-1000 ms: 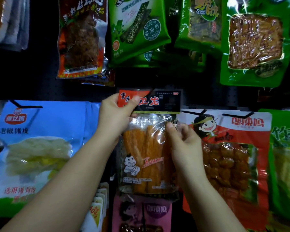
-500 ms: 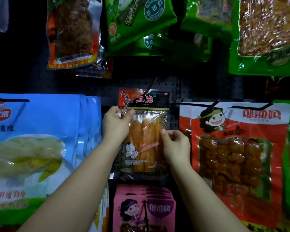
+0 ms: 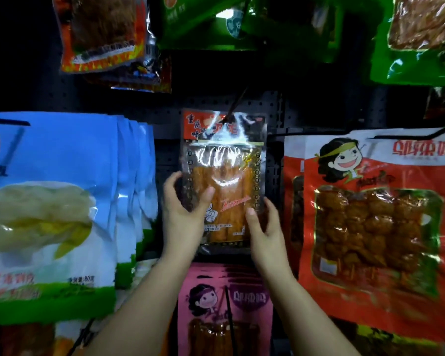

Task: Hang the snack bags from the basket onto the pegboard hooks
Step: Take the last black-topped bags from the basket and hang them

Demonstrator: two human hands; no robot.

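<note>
Both hands are on the clear plastic snack bag of orange strips with a red-and-black header (image 3: 222, 176); the left hand (image 3: 184, 217) cups the bag's lower left edge, thumb across the front and fingers curled behind, while the right hand (image 3: 263, 227) pinches the lower right edge, thumb on the face, fingers behind; gripping low on both sides keeps the bag square and leaves the header free above the hands. Up past the fingertips, the thin black metal hook (image 3: 235, 106) slants out of the dark perforated pegboard (image 3: 272, 109) and meets the header right at its top middle; the bag looks threaded on, though glare on the film smears the hole, so I can't confirm it; my read is that the hands are steadying it before release.

Left of the left hand hangs a stack of big blue-and-white pouches with a pale yellow filling (image 3: 52, 201); right of the right hand, a red pouch with a cartoon face and brown chunks (image 3: 370, 227); beneath the wrists, pink cartoon-face packets (image 3: 226, 299); above, green packets (image 3: 242, 24) run off the top edge. The basket is nowhere in view; the bag's lower corners are covered by the hands, and the print is too blurred to read.
</note>
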